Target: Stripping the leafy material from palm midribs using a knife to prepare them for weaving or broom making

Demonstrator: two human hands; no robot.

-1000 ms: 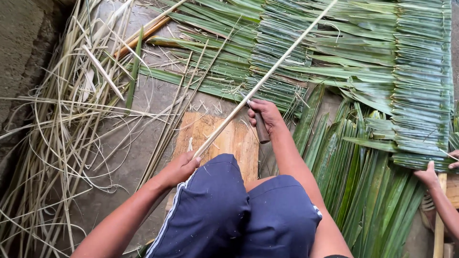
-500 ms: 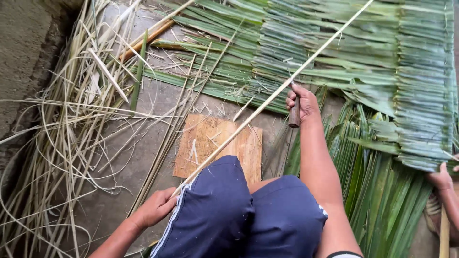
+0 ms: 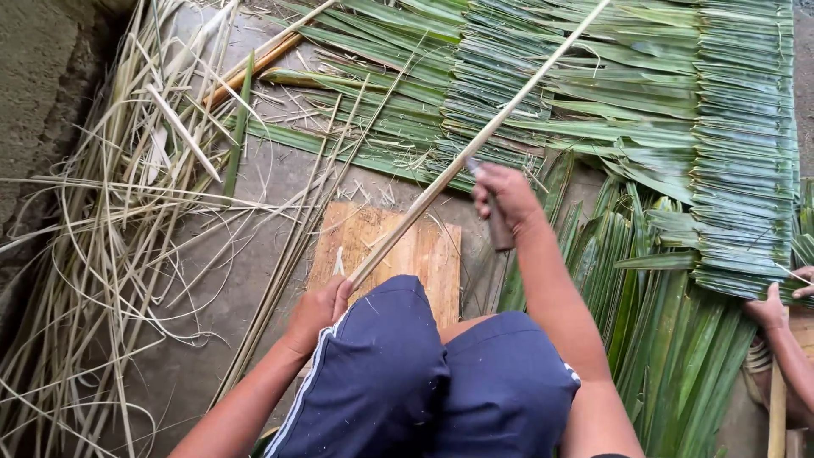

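Observation:
My left hand [image 3: 315, 309] grips the near end of a long pale cane stick [image 3: 475, 142] beside my left knee. The stick runs diagonally up and right over the woven green palm leaves [image 3: 644, 93]. My right hand [image 3: 506, 197] is closed on a knife with a brown wooden handle [image 3: 499, 232], its blade against the stick about a third of the way along. Below the stick lies a wooden board [image 3: 407, 250] on the concrete floor.
Dry pale strips and shavings [image 3: 119, 212] pile up at the left. Loose green fronds [image 3: 661, 339] lie at the right. Another person's hands [image 3: 776, 305] hold the woven leaf edge at the far right, by a wooden slat [image 3: 777, 407].
My right hand with the knife has pulled back down the stick toward me after sliding up it. My left hand has moved up again beside my knee, shifting the stick.

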